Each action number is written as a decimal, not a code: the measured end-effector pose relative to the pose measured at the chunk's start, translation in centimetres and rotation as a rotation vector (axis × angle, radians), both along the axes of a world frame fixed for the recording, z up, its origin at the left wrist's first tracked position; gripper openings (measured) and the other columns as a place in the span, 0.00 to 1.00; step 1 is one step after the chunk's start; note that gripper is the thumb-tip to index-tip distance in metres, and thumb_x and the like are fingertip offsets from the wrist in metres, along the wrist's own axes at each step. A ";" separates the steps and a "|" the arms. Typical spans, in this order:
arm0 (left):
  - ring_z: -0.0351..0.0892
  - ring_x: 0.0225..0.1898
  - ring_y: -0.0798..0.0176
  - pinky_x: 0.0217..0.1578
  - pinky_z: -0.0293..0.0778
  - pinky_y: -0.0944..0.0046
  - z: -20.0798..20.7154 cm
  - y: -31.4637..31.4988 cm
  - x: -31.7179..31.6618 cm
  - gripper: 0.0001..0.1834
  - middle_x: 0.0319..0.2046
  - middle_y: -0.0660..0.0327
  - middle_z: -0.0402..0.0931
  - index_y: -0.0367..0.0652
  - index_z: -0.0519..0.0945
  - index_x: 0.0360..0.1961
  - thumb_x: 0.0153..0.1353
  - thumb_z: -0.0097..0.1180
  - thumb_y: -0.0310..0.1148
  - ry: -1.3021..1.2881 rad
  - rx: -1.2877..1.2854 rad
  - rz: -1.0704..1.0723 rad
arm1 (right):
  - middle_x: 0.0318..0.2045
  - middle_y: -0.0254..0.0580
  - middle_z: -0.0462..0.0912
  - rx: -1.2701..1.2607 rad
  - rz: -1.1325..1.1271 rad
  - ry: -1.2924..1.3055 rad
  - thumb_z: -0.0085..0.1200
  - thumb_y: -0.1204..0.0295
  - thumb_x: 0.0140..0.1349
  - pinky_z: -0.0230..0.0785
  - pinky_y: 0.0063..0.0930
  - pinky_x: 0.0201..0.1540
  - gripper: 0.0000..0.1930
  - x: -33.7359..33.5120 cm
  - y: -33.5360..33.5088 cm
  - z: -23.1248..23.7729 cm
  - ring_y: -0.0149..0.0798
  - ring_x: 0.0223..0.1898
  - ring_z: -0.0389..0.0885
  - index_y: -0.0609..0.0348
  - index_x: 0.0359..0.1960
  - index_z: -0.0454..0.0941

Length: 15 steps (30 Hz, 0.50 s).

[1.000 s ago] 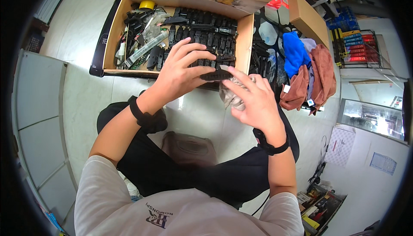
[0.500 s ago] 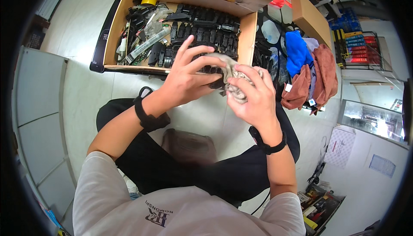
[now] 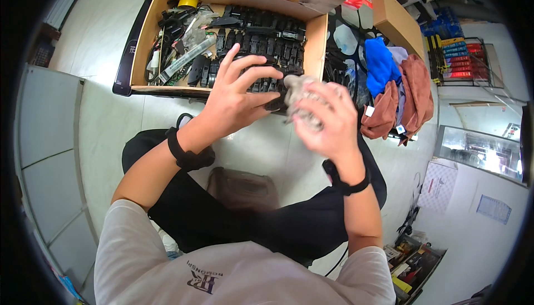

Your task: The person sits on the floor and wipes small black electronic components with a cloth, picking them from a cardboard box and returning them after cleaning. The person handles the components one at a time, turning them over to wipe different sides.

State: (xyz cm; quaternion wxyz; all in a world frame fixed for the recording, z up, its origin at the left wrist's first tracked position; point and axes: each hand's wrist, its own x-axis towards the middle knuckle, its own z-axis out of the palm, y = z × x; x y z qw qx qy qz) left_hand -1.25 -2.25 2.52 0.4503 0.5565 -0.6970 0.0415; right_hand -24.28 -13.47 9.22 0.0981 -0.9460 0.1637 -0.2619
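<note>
In my right hand [image 3: 332, 122] is a bunched grey-beige rag [image 3: 299, 95], gripped between the fingers and thumb and slightly blurred. My left hand [image 3: 233, 98] faces it with a small black part [image 3: 273, 104] at the thumb tip, mostly hidden by the fingers. Its upper fingers are spread apart. Both hands are in front of an open cardboard box [image 3: 318, 43], where rows of black plastic parts [image 3: 261, 24] lie packed together. Beside those rows are tangled cables, clear plastic bags and a grey strip [image 3: 186, 60].
A yellow roll [image 3: 188, 1] sits in the box's far left corner. To the right hang brown cloths [image 3: 416, 91] and a blue cloth [image 3: 381, 66]. White cabinets [image 3: 50, 132] line the left side. A dark bag-like object [image 3: 243, 188] is on the floor between my legs.
The rag has come away from my left fingers and is bunched closer to my right hand. The whole view has shifted slightly.
</note>
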 end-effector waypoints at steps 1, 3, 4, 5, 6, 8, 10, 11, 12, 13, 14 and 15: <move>0.75 0.71 0.50 0.81 0.58 0.26 -0.2 -0.2 -0.1 0.21 0.60 0.68 0.86 0.55 0.96 0.38 0.36 0.80 0.29 -0.015 -0.016 -0.009 | 0.54 0.35 0.89 0.000 0.096 -0.010 0.77 0.69 0.46 0.83 0.50 0.56 0.16 0.2 0.8 0.3 0.54 0.54 0.86 0.45 0.40 0.91; 0.75 0.71 0.49 0.81 0.58 0.26 -0.9 -0.2 -0.7 0.20 0.60 0.68 0.86 0.54 0.95 0.36 0.36 0.79 0.27 -0.044 -0.035 -0.045 | 0.55 0.31 0.89 0.003 0.249 0.040 0.77 0.67 0.43 0.82 0.49 0.59 0.20 0.7 3.2 1.2 0.56 0.55 0.85 0.43 0.42 0.91; 0.75 0.71 0.52 0.81 0.58 0.27 -0.8 -0.1 -0.9 0.16 0.61 0.71 0.84 0.53 0.94 0.36 0.41 0.80 0.30 -0.058 -0.044 -0.043 | 0.55 0.31 0.89 0.016 0.232 -0.001 0.77 0.68 0.43 0.82 0.49 0.60 0.20 0.4 3.1 0.8 0.56 0.54 0.86 0.43 0.42 0.90; 0.75 0.71 0.52 0.81 0.58 0.26 -0.7 0.1 -0.8 0.17 0.61 0.71 0.84 0.53 0.94 0.36 0.41 0.80 0.30 -0.023 -0.041 -0.043 | 0.55 0.31 0.89 0.028 0.214 -0.042 0.76 0.68 0.43 0.81 0.48 0.60 0.20 0.3 2.7 0.6 0.55 0.54 0.86 0.44 0.42 0.90; 0.75 0.71 0.51 0.81 0.58 0.26 -0.5 0.2 -0.5 0.17 0.61 0.71 0.84 0.54 0.94 0.37 0.41 0.80 0.30 0.012 -0.037 -0.044 | 0.56 0.34 0.89 0.061 0.162 -0.046 0.77 0.70 0.42 0.83 0.48 0.58 0.19 0.3 1.9 0.4 0.56 0.54 0.86 0.46 0.41 0.90; 0.75 0.71 0.51 0.80 0.58 0.24 -0.5 0.2 -0.2 0.21 0.61 0.71 0.85 0.55 0.95 0.39 0.39 0.82 0.30 0.067 -0.040 -0.042 | 0.55 0.37 0.89 0.041 0.067 -0.016 0.77 0.74 0.44 0.83 0.48 0.57 0.17 0.3 0.3 0.4 0.57 0.53 0.87 0.49 0.40 0.90; 0.75 0.71 0.51 0.80 0.58 0.25 -0.3 0.6 0.2 0.22 0.62 0.70 0.84 0.56 0.95 0.40 0.38 0.82 0.29 0.036 0.000 -0.018 | 0.54 0.35 0.89 0.021 0.061 0.012 0.77 0.72 0.44 0.82 0.47 0.57 0.18 -0.1 -0.7 -0.1 0.54 0.53 0.87 0.47 0.40 0.90; 0.75 0.71 0.50 0.80 0.57 0.25 -0.3 0.6 0.4 0.21 0.62 0.70 0.84 0.56 0.95 0.39 0.39 0.82 0.30 0.021 0.031 -0.010 | 0.53 0.32 0.89 0.031 0.104 -0.013 0.76 0.70 0.44 0.82 0.46 0.55 0.18 -0.1 -0.9 -0.1 0.51 0.52 0.86 0.45 0.40 0.90; 0.75 0.71 0.50 0.80 0.57 0.25 -0.3 0.3 0.3 0.20 0.62 0.70 0.84 0.56 0.95 0.39 0.39 0.81 0.30 0.012 0.010 -0.021 | 0.54 0.32 0.89 0.063 0.181 -0.042 0.77 0.69 0.43 0.82 0.46 0.56 0.19 -0.4 -0.3 0.0 0.52 0.54 0.86 0.44 0.40 0.90; 0.75 0.71 0.50 0.80 0.57 0.25 -0.4 0.2 0.2 0.19 0.63 0.70 0.84 0.55 0.95 0.39 0.40 0.81 0.30 0.002 -0.004 -0.017 | 0.55 0.31 0.89 0.103 0.274 -0.071 0.77 0.69 0.43 0.82 0.47 0.57 0.19 0.0 1.0 0.8 0.53 0.55 0.86 0.44 0.40 0.90; 0.75 0.71 0.50 0.80 0.57 0.25 -0.5 0.1 -0.2 0.19 0.63 0.70 0.84 0.55 0.95 0.38 0.41 0.80 0.31 -0.003 -0.015 -0.026 | 0.56 0.29 0.89 0.153 0.304 -0.042 0.78 0.67 0.42 0.82 0.49 0.60 0.20 0.2 2.5 1.3 0.54 0.57 0.85 0.42 0.41 0.90; 0.75 0.71 0.50 0.80 0.57 0.24 -0.4 0.1 -0.4 0.16 0.63 0.69 0.84 0.55 0.95 0.38 0.43 0.79 0.31 -0.024 -0.018 -0.070 | 0.57 0.29 0.88 0.178 0.316 -0.032 0.78 0.67 0.43 0.82 0.47 0.59 0.19 0.6 3.1 1.5 0.53 0.57 0.85 0.43 0.40 0.89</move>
